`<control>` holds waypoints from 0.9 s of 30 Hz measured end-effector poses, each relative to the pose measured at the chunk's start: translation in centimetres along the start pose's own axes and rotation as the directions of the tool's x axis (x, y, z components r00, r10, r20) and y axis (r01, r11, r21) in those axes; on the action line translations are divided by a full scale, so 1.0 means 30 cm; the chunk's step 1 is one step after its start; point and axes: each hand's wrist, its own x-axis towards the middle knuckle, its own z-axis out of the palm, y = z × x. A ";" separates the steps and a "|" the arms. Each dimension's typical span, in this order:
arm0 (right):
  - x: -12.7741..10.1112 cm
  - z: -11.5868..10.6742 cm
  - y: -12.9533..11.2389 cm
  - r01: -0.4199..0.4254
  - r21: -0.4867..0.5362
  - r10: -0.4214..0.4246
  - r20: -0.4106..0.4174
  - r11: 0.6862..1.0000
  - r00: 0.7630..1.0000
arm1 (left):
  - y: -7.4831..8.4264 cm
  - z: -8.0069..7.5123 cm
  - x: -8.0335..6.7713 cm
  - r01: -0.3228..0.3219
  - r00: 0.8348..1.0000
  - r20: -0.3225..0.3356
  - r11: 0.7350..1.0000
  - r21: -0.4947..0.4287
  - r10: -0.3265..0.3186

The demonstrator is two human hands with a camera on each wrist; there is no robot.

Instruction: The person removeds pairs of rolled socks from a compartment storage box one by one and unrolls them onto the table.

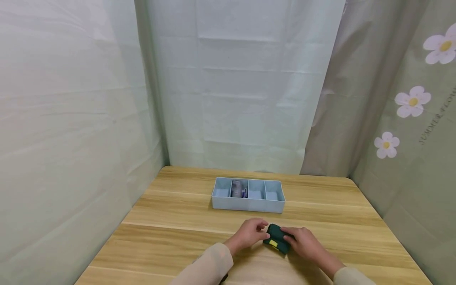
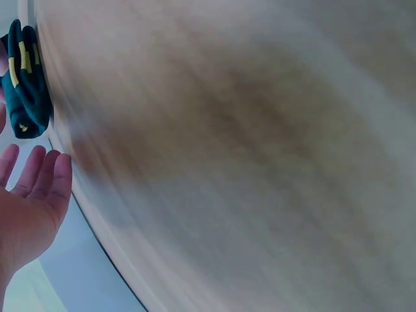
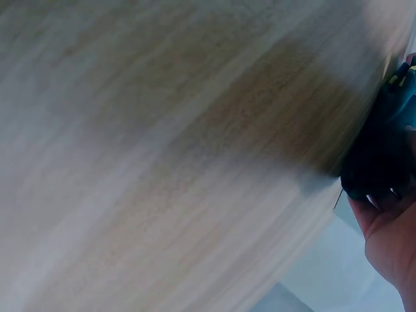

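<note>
A folded dark green cloth [image 1: 279, 232] with yellow marks lies on the table in front of the person. From its right side the right hand [image 1: 307, 244] grips it, thumb and fingers on the fabric. The left hand [image 1: 249, 231] is at the left edge, its fingers loosely bent and its thumb tip by the cloth. In the left wrist view the left hand [image 2: 32, 211] shows relaxed fingers, with a gap to the cloth [image 2: 31, 91]. The right wrist view has the right hand [image 3: 393, 244] under the dark cloth [image 3: 377, 153], partly cut off by the frame.
Beyond the hands stands a light blue box [image 1: 249, 204] with several compartments. A greyish rolled item [image 1: 236, 189] with purple marks sits in the second compartment from the left. Pale curtains [image 1: 231, 99] surround the wooden table [image 1: 160, 229] at the back and sides.
</note>
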 end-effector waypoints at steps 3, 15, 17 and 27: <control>0.003 0.009 0.006 -0.031 0.015 0.031 -0.017 0.999 0.999 | -0.005 0.001 -0.007 0.002 1.000 -0.009 1.000 -0.011 -0.002; 0.012 0.012 0.010 -0.116 0.100 0.120 -0.036 0.988 0.992 | -0.015 0.029 -0.028 -0.048 0.996 -0.079 0.998 0.027 0.051; 0.012 0.010 0.010 -0.125 0.102 0.129 -0.030 0.987 0.991 | -0.020 0.038 -0.028 -0.081 0.992 -0.087 0.994 0.070 0.087; -0.004 0.009 0.000 -0.155 0.116 0.156 -0.006 0.981 0.988 | -0.037 0.068 -0.016 -0.166 0.978 -0.056 0.916 0.364 0.200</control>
